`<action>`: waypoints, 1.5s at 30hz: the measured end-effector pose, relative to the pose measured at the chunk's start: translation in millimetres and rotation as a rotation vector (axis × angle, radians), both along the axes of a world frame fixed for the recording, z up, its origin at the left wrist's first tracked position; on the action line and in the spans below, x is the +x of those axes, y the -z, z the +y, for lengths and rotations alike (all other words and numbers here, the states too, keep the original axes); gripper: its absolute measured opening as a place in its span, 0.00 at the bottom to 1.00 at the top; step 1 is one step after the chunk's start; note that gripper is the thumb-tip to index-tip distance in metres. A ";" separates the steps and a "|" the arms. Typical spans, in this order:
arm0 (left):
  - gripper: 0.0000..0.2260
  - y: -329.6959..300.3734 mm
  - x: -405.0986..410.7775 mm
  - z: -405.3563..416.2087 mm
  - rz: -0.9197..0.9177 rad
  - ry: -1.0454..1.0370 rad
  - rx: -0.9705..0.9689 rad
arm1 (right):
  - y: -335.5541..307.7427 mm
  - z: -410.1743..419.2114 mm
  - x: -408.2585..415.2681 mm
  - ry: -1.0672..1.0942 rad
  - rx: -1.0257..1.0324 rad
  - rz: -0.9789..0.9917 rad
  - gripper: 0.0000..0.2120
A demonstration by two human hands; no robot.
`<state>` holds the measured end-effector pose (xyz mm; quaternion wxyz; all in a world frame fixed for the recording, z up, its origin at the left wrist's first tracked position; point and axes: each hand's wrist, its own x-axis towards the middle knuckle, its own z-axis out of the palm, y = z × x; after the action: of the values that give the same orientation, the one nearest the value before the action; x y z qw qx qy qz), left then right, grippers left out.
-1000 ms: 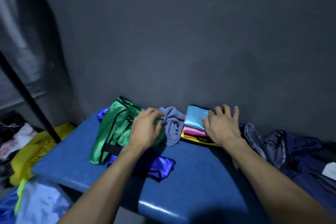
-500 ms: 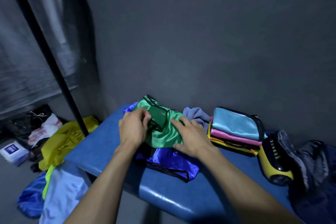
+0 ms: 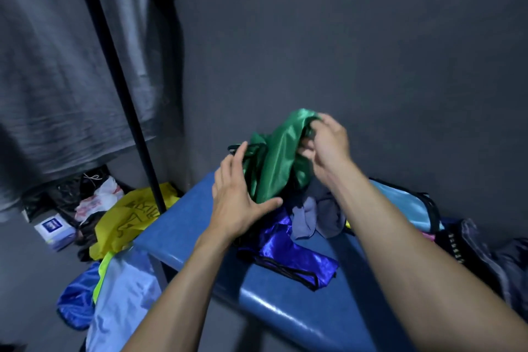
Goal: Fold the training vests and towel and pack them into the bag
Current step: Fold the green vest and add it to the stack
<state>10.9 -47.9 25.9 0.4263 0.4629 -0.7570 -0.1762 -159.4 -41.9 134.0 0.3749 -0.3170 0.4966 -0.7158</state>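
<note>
A shiny green training vest (image 3: 275, 157) with black trim hangs bunched above the blue padded bench (image 3: 274, 303). My right hand (image 3: 327, 146) grips its upper part and holds it up. My left hand (image 3: 238, 197) is spread open, fingers straight, against the vest's lower left side. Under them a royal blue vest (image 3: 294, 257) lies crumpled on the bench, and a grey-blue towel (image 3: 314, 214) sits bunched beside it. Behind my right forearm lies a folded stack topped by a light blue vest (image 3: 405, 203). A dark bag (image 3: 485, 251) lies at the far right.
The bench stands against a dark grey wall. A black pole (image 3: 120, 77) and hanging grey cloth (image 3: 57, 66) are at left. On the floor lie a yellow bag (image 3: 128, 220), white plastic bags (image 3: 97, 200), a small box (image 3: 53, 227) and light blue and blue cloths (image 3: 123, 291).
My right hand left the folded stack, took hold of the green vest and raised it off the bench. My left hand opened against the vest. The view swung left.
</note>
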 end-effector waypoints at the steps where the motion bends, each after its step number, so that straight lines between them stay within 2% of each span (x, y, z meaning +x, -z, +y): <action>1: 0.59 3.2 -0.8 -0.3 -0.074 -0.047 0.058 | -15.8 2.9 0.0 -0.033 -0.058 -0.114 0.12; 3: 0.61 13.1 -1.3 0.0 -0.196 -0.123 0.216 | -38.1 7.2 -5.8 -0.080 -0.154 -0.261 0.10; 4: 0.58 19.5 0.5 -1.7 -0.246 -0.140 0.306 | -46.3 11.8 -9.0 -0.106 -0.195 -0.334 0.10; 5: 0.50 26.3 2.7 -5.1 -0.283 -0.151 0.387 | -51.1 15.2 -12.9 -0.116 -0.212 -0.381 0.14; 6: 0.38 30.7 5.0 -8.0 -0.307 -0.167 0.430 | -54.6 20.1 -16.3 -0.093 -0.198 -0.411 0.18; 7: 0.24 32.7 6.7 -9.5 -0.309 -0.188 0.436 | -56.5 24.6 -20.3 -0.075 -0.183 -0.421 0.20; 8: 0.15 32.2 6.7 -8.2 -0.284 -0.208 0.428 | -59.0 31.7 -22.9 -0.052 -0.160 -0.402 0.21; 9: 0.11 30.2 5.7 -6.7 -0.231 -0.208 0.395 | -60.9 37.8 -26.0 -0.037 -0.147 -0.371 0.21; 13: 0.13 4.2 2.4 -1.5 0.170 -0.108 0.258 | -58.7 61.9 -37.8 -0.007 -0.129 -0.257 0.12; 16: 0.07 -24.7 -3.0 8.0 0.704 -0.046 0.361 | -58.1 78.8 -46.9 0.053 -0.151 -0.153 0.11; 17: 0.09 -34.4 -4.2 10.9 0.836 -0.051 0.408 | -58.4 83.9 -50.9 0.062 -0.172 -0.128 0.09; 20: 0.10 -53.1 1.2 18.2 1.033 0.028 0.565 | -57.2 100.4 -70.5 0.144 -0.187 -0.106 0.06; 23: 0.14 -64.7 3.6 31.6 1.196 0.317 0.750 | -41.2 118.0 -97.0 0.267 0.010 0.015 0.05; 26: 0.13 -77.8 -1.3 52.1 1.151 0.515 0.915 | -4.7 134.0 -113.2 0.241 0.247 0.116 0.06; 29: 0.15 -84.8 -14.3 69.5 1.048 0.588 1.008 | 31.3 148.6 -113.2 0.164 0.352 0.122 0.09; 31: 0.15 -85.2 -25.7 79.0 0.961 0.570 1.052 | 55.1 157.7 -111.8 0.130 0.326 0.142 0.13; 33: 0.13 -82.8 -36.8 84.4 0.901 0.556 1.032 | 74.3 168.7 -107.8 0.109 0.309 0.393 0.14; 35: 0.09 -78.1 -47.4 87.2 0.848 0.563 0.971 | 80.5 183.2 -92.4 0.036 0.227 0.528 0.10; 38: 0.09 -74.9 -59.9 97.4 0.776 0.579 0.918 | 78.7 200.5 -64.7 -0.015 0.061 0.578 0.10; 40: 0.13 -73.0 -67.6 106.2 0.689 0.663 0.902 | 81.7 206.6 -52.6 -0.049 0.001 0.601 0.13; 43: 0.19 -70.2 -75.1 118.1 0.458 0.737 0.832 | 94.0 207.4 -43.6 -0.147 0.039 0.658 0.10; 45: 0.20 -69.9 -79.4 123.1 0.383 0.740 0.772 | 97.3 207.0 -47.4 -0.176 0.066 0.681 0.10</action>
<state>-68.5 75.2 95.8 0.2657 0.2487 -0.6587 -0.6585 -206.8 165.1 36.8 0.2580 -0.5669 0.5866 -0.5176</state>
